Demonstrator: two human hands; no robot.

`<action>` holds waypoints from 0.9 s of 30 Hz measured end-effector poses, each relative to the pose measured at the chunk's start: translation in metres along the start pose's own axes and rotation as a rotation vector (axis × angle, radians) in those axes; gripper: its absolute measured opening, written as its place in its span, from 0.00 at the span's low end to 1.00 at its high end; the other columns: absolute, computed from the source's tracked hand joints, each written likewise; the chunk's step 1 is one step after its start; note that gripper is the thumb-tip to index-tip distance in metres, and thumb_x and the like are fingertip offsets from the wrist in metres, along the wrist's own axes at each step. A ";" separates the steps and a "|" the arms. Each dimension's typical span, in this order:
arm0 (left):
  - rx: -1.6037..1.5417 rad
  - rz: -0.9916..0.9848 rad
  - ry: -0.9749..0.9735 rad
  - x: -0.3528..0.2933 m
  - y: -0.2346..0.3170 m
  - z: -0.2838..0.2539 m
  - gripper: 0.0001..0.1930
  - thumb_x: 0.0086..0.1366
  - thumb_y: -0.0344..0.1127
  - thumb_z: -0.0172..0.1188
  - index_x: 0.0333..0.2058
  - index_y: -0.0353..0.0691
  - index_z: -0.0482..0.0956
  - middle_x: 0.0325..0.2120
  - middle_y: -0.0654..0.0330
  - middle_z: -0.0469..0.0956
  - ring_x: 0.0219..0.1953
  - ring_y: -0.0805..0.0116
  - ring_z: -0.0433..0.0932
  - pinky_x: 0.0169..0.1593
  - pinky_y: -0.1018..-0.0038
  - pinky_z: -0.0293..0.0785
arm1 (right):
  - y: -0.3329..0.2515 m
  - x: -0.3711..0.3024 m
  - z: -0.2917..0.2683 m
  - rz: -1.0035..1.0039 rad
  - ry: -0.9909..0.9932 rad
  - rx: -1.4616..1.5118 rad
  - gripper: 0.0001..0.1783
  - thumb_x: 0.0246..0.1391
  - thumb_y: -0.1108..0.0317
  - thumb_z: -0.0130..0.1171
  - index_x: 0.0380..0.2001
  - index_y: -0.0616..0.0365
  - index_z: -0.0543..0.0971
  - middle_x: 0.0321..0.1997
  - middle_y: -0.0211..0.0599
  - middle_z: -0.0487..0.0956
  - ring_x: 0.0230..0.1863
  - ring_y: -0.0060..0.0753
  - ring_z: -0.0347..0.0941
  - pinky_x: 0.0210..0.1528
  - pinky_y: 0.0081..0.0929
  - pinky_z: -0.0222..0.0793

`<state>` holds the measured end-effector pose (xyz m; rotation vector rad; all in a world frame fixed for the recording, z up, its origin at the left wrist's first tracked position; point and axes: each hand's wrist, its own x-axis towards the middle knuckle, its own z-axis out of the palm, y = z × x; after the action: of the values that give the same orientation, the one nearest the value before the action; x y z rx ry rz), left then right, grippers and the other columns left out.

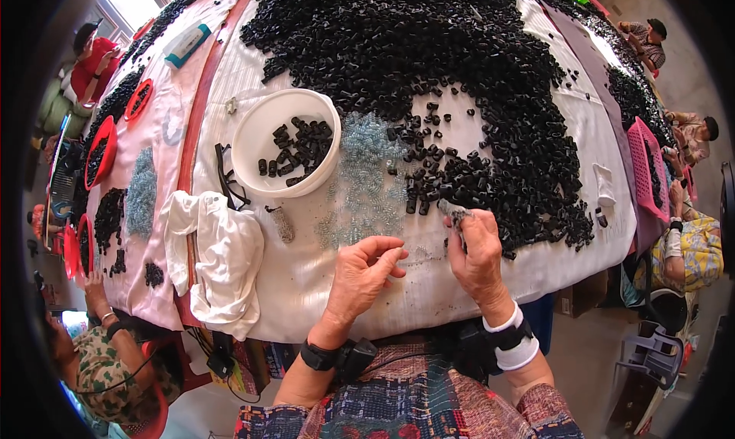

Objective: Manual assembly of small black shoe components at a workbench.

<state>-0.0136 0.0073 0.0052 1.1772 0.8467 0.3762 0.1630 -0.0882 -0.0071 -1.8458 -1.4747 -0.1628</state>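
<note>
Small black cylindrical pieces (452, 190), loose, just far of the right hand (476, 251); they run into a big black heap (383, 41) farther off. Right fingers curled, greyish bit (454, 209) at the tips; cannot tell if covering or held thing. Left hand (361, 277) near the coils, thumb and index close together; cannot tell if anything's pinched. Pale-blue clear coils (371, 159) lie left of the loose pieces, beside white bowl (249, 129), which holds more black pieces. Near-left of bowl: crumpled white cloth (222, 263). Pink basket (649, 171) at right table edge. Co-workers either side.
</note>
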 end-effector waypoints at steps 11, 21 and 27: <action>-0.102 -0.065 -0.073 -0.002 -0.004 0.006 0.10 0.64 0.33 0.56 0.41 0.34 0.78 0.32 0.60 0.81 0.28 0.77 0.79 0.28 0.83 0.74 | 0.000 0.022 0.020 -0.138 -0.185 -0.061 0.14 0.40 0.79 0.56 0.36 0.63 0.75 0.35 0.40 0.76 0.40 0.42 0.72 0.43 0.32 0.70; -0.152 -0.093 -0.090 -0.001 -0.005 0.008 0.10 0.64 0.34 0.57 0.41 0.34 0.77 0.31 0.60 0.81 0.29 0.77 0.79 0.27 0.83 0.74 | 0.012 0.023 0.014 -0.163 -0.200 -0.014 0.15 0.41 0.79 0.58 0.37 0.63 0.74 0.35 0.43 0.75 0.38 0.44 0.72 0.37 0.34 0.70; -0.190 -0.062 -0.060 -0.002 -0.003 0.009 0.12 0.64 0.34 0.58 0.43 0.34 0.75 0.34 0.60 0.80 0.32 0.75 0.79 0.29 0.82 0.75 | -0.002 0.016 0.005 -0.007 -0.137 0.267 0.17 0.38 0.83 0.59 0.36 0.64 0.73 0.31 0.42 0.75 0.32 0.45 0.71 0.33 0.34 0.70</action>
<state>-0.0082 -0.0009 0.0043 0.9801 0.7756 0.3608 0.1643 -0.0722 -0.0014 -1.6619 -1.5152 0.1537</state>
